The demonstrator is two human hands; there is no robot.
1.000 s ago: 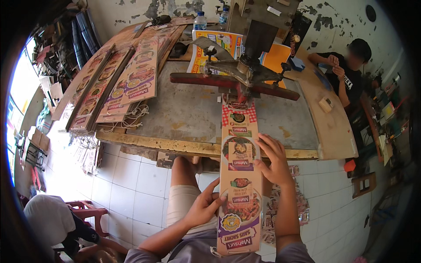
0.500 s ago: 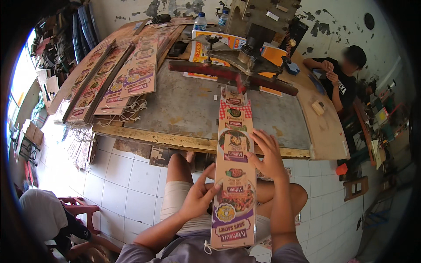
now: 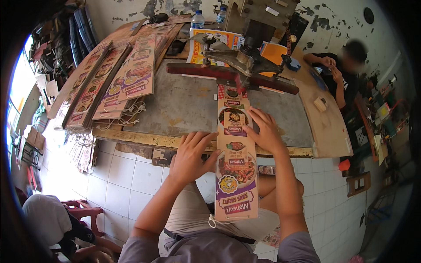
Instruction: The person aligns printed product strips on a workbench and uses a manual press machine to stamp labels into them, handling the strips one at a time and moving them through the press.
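Observation:
A long, narrow printed cardboard strip (image 3: 237,175) with food pictures lies in front of me. Its far end reaches under a dark red bar (image 3: 239,79) on a metal press, while its near end, with a white string loop (image 3: 212,220), juts past the table edge over my lap. On the strip's right edge, my right hand (image 3: 266,133) has its thumb on the printed face and its fingers along the side. My left hand (image 3: 189,155) is at the left edge, fingers stretched out, with thumb and index tips by the card.
Stacks of similar strips (image 3: 127,83) with strings lie on the left of the table (image 3: 175,109). Bottles (image 3: 198,19) stand behind. A small wooden block (image 3: 320,104) is at right, near a seated person (image 3: 346,65). Another person (image 3: 48,219) sits lower left by a red stool (image 3: 83,212).
The strip has slid forward, deeper under the red bar. My left hand has moved forward to the table edge, its fingers now more stretched out. My right hand has gone slightly forward with the card.

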